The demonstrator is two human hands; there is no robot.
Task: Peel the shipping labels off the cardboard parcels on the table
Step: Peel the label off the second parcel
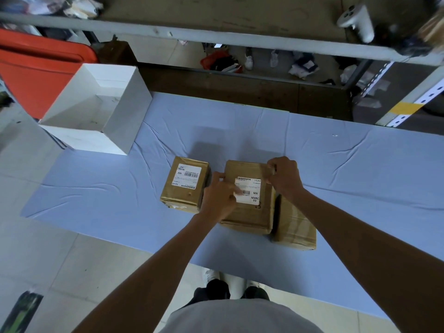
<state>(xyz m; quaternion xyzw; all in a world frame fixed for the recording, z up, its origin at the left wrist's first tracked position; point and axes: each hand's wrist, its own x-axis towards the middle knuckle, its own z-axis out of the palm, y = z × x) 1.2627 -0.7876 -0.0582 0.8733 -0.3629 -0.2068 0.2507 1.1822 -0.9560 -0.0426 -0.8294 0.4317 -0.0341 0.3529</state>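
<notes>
The table is covered with a light blue cloth. At its far left corner stands an open white box. Near the front edge, three brown cardboard parcels lie in a row, close together.

The middle parcel is the biggest, and it partly covers the right parcel. The left parcel lies just beside it.

The right hand is curled and grips the far right corner of the middle parcel. The left hand lies over its left side, with fingertips on the label's left edge. I cannot tell if they pinch it or only press.

The middle label is white and still stuck flat. It reads "11/42", "MX" and "MXRC 03". The left label is turned sideways and reads "MX", "MXRC 03" and "33/42".
</notes>
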